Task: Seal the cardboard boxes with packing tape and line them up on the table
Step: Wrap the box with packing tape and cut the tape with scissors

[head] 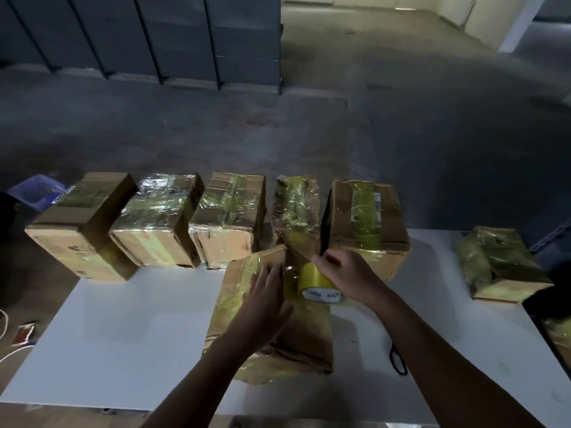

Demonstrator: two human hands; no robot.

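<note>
On the white desk (123, 350) in a dim warehouse, the box (302, 344) you're taping lies at centre, nearest you. Your left hand (265, 301) presses it with straight fingers, and your right hand (346, 273) curls round the tape roll (318, 288), printed "CHINA MADE". Five taped boxes (228, 217) already line the far edge; a sixth box (500, 264) sits apart, right.

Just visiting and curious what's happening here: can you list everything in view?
row boxes: five, brown, taped, table's far edge.
lone box: one, brown, table's right end.
middle box: one, brown, table's middle.
tape roll: one, yellowish, on middle box.
table: one, white, foreground.
loop: one, black, on table, right.
bin: one, blue, floor, left.
cabinets: several, dark grey, back left.
left grip: one, bare, pressing flat on middle box.
right grip: one, bare, holding tape roll.
</note>
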